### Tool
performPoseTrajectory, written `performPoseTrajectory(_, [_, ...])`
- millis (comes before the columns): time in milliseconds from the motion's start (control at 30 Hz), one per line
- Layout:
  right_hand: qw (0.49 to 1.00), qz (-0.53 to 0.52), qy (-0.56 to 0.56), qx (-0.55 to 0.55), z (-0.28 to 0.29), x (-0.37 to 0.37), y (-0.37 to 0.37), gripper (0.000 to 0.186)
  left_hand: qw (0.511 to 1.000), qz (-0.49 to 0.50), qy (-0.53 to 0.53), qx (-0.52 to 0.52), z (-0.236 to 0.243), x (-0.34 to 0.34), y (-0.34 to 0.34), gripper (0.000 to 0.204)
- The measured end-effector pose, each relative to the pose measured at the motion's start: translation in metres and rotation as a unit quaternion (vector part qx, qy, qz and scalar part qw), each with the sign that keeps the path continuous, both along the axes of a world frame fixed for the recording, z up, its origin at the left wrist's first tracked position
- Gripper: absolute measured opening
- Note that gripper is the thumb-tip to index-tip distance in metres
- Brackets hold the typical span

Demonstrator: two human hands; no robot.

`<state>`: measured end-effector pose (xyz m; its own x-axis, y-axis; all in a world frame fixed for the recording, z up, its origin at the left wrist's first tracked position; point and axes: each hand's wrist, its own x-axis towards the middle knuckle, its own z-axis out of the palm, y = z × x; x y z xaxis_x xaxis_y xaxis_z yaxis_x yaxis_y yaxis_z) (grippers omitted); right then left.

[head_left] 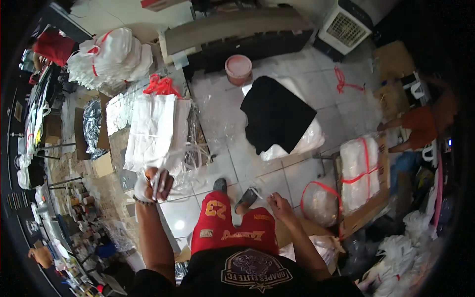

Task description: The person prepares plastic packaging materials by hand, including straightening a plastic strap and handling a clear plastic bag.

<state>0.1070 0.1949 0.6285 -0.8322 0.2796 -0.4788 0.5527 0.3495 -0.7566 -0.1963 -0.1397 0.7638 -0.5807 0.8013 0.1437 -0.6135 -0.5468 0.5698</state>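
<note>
My left hand (157, 184) is closed around bunched white material that looks like plastic, beside the near end of a stack of folded white bags (150, 131). Blurred, pale strips (197, 154) trail at the right of that stack. Lower right of my feet, my right hand (280, 206) pinches a thin whitish strip (259, 192), its loose end extending to the left over my shoe. Ahead on the floor, a black cloth (278, 114) lies on a white plastic-wrapped bundle (312, 139).
Red ties (161, 85) lie behind the white stack. A large bundle of white bags (111, 59) stands far left. A pink bucket (238, 68), an air cooler (344, 28) and a red-strapped package (360, 173) stand around the tiled floor. Another person (420, 126) is at the right.
</note>
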Motion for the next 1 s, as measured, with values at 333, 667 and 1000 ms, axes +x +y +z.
performPoseTrajectory(333, [0.991,0.079,0.096,0.058,0.141,-0.151,0.095,0.026,0.979,0.179,0.059,-0.078,0.076,-0.081,0.023,0.043])
performPoseTrajectory(667, [0.967,0.199,0.083,0.138,0.179,-0.414,0.123,0.023,0.969,0.205,-0.043,-0.127,-0.013,-0.223,0.050,0.036])
performPoseTrajectory(1000, [0.976,0.153,0.087,0.131,0.152,-0.532,0.110,0.019,0.986,-0.042,0.049,-0.151,0.019,-0.391,0.108,0.030])
